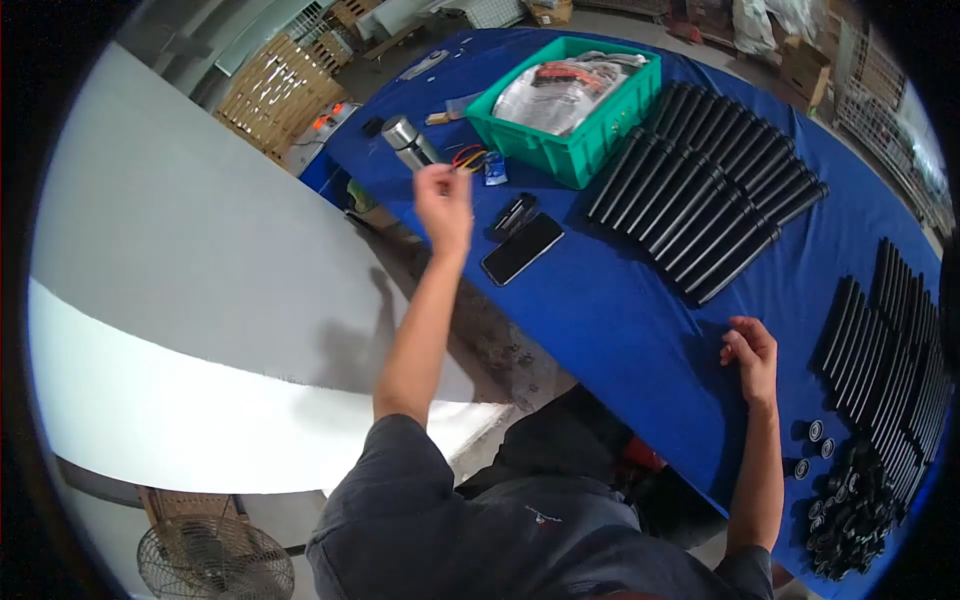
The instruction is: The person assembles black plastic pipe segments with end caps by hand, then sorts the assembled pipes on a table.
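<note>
Blue cloth covers the bench [620, 300]. My right hand [752, 355], loosely curled, lies near glossy black tubes [681, 212] at two o'clock; my blurred left hand [443, 205], grip unclear, is beside the steel flask [409, 142] at eleven. The bag [565, 90]'s print is illegible.

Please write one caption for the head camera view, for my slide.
Left hand raised near a metal flask; right hand above the blue tablecloth, near rows of black tubes.
</note>
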Motion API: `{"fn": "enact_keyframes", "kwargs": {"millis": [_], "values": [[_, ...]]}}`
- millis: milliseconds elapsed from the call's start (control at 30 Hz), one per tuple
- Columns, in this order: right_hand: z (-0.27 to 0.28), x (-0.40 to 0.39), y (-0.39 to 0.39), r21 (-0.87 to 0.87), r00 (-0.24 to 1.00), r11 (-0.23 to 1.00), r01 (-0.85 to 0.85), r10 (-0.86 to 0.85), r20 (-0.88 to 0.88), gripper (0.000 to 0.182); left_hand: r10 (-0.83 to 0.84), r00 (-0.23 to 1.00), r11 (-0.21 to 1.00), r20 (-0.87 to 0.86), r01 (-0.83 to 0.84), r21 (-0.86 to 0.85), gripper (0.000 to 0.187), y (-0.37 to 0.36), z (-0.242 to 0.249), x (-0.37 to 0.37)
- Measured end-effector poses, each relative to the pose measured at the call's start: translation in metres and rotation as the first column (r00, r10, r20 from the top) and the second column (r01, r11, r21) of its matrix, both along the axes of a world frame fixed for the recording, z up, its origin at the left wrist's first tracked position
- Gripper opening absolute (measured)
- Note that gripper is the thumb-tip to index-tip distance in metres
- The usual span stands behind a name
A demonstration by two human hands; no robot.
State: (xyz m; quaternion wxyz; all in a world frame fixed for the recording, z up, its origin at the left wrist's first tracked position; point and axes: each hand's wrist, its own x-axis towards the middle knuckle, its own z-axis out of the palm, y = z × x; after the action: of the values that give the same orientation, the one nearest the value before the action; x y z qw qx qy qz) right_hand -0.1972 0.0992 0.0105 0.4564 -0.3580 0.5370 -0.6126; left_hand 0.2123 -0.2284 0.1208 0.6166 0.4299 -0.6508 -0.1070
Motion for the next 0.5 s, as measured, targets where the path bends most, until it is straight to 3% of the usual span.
{"fn": "enact_keyframes", "kwargs": {"millis": [67,133,233,333,500], "values": [[-0.002,0.001,0.001,-0.02,0.999,0.999,0.041,-0.041,0.0,0.021,0.152,0.975,0.988,-0.161,-0.144,0.059,0.048,-0.055,-0.021,0.065],[-0.003,0.004,0.003,-0.01,0.996,0.997,0.07,-0.071,-0.049,0.021,0.294,0.956,0.942,-0.018,-0.286,0.177,0.084,-0.081,-0.016,0.092],[-0.002,0.01,0.005,0.031,0.987,0.994,0.101,-0.096,-0.13,0.02,0.299,0.954,0.892,0.011,-0.284,0.351,0.12,-0.118,-0.018,0.102],[-0.002,0.014,0.001,0.058,0.978,0.99,0.126,-0.113,-0.177,0.021,0.304,0.949,0.849,0.086,-0.311,0.428,0.137,-0.146,-0.019,0.097],[0.0,0.015,0.0,0.084,0.969,0.981,0.172,-0.154,-0.191,0.022,0.306,0.952,0.84,0.027,-0.283,0.463,0.131,-0.171,-0.029,0.086]]}}
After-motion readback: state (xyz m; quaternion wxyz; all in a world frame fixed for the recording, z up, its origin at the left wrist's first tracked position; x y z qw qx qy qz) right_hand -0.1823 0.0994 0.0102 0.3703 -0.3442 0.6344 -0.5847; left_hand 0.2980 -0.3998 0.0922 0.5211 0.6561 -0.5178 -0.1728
